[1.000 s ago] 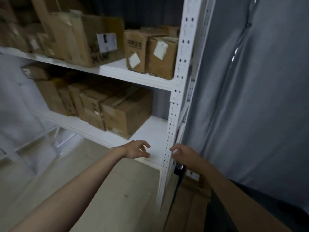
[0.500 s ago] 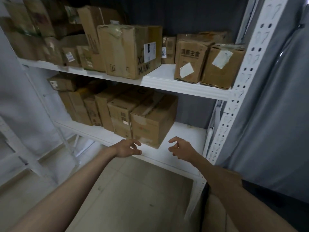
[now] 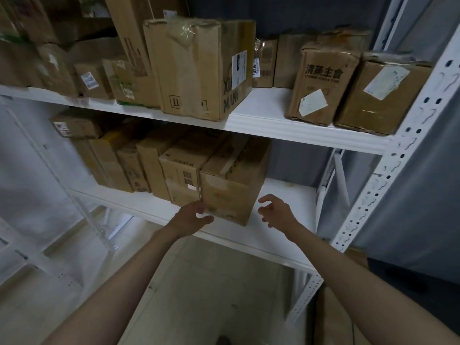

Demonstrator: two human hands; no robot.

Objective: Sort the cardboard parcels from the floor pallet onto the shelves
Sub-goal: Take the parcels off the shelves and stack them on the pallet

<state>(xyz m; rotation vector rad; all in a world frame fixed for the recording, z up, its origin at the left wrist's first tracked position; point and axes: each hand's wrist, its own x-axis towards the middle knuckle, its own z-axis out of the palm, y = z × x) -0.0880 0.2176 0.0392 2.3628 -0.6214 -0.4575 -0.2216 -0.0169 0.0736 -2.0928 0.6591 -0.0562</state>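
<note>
With both hands empty, fingers loosely spread, the end parcel [image 3: 231, 192] sits just ahead between them, left hand [image 3: 191, 217] at its front corner, right hand [image 3: 276, 212] just beside it.

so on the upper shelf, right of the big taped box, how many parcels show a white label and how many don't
brown cardboard parcels with a white label: 3
brown cardboard parcel with no label showing: 1
total: 4
</note>
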